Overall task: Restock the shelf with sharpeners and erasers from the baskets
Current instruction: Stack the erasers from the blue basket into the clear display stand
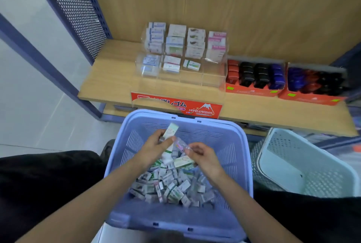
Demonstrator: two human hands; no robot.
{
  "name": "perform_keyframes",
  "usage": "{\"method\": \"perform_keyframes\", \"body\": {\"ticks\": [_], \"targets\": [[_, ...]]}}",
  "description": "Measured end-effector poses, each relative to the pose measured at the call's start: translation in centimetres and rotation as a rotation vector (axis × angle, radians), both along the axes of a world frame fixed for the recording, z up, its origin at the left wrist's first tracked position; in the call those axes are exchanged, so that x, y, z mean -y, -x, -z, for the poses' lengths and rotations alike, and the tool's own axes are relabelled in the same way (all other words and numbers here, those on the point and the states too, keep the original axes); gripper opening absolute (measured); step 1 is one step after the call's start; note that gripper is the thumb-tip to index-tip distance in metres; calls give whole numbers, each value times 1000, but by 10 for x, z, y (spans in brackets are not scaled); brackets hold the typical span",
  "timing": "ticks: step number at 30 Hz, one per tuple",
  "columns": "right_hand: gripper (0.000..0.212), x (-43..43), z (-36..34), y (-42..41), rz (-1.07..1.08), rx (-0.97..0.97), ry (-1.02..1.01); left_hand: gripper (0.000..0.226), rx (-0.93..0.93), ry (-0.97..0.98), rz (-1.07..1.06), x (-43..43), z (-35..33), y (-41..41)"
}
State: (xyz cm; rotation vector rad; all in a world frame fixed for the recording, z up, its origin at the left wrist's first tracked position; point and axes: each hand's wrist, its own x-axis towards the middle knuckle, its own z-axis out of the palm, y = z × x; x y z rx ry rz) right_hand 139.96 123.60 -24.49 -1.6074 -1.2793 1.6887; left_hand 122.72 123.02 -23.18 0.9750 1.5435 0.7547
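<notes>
A lilac basket in front of me holds a heap of several small boxed erasers. Both hands are over it. My left hand grips a stack of erasers that sticks up past the fingers. My right hand pinches a small clear-wrapped eraser and also holds a pale boxed one beneath it. On the wooden shelf a clear tiered eraser display is partly filled; its front right slot is bare.
Two orange trays of red, black and blue sharpeners sit on the shelf to the right of the display. A white basket stands at my right. A perforated metal side panel bounds the shelf on the left.
</notes>
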Motion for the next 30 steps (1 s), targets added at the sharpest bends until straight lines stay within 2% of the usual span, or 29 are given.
{"method": "perform_keyframes", "body": {"ticks": [4, 9, 14, 18, 21, 22, 26, 30], "targets": [[8, -9, -41, 3, 4, -34, -61, 27, 46, -24, 16, -10, -42, 8], [7, -30, -83, 16, 0, -84, -168, 25, 144, -55, 27, -28, -87, 28], [8, -54, -117, 34, -13, -153, -188, 17, 206, -51, 6, -50, -122, 48], [9, -78, -136, 47, -57, -169, -188, 30, 220, -61, 11, -67, -142, 69], [7, -99, -146, 57, -90, -155, -179, 61, 207, -88, 35, -80, -154, 78], [10, -105, -149, 61, -103, -150, -186, 63, 204, -98, 19, -84, -156, 81], [19, -127, -155, 72, -151, -148, -215, 37, 212, -111, -132, -105, -157, 86], [35, -146, -153, 85, -228, 61, -417, 22, 300, -35, -325, -125, -153, 93]]}}
